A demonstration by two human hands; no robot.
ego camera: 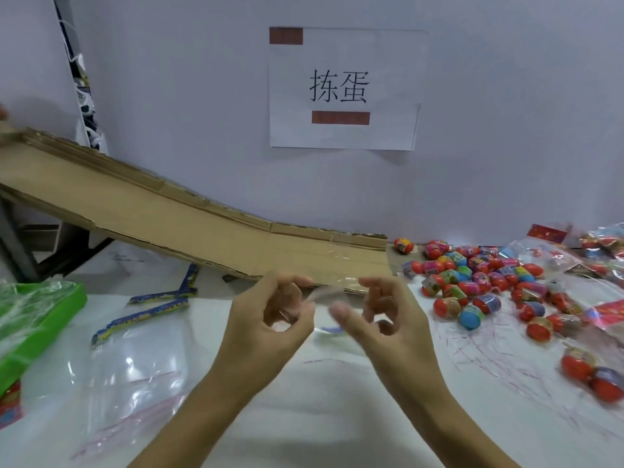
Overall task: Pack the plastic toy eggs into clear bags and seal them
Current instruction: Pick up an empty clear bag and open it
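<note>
A clear bag (324,293) stretches crosswise between both hands, above the tabletop (337,417). The left hand (270,319) and right hand (381,319) each pinch an end with curled fingers. The toy eggs (472,282) lie at two o'clock, nearer the right hand.

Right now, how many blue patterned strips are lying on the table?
3. One strip stands steeply by the cardboard ramp, one lies flatter just below it, and the longest slants below that. More may hide under the ramp.
</note>
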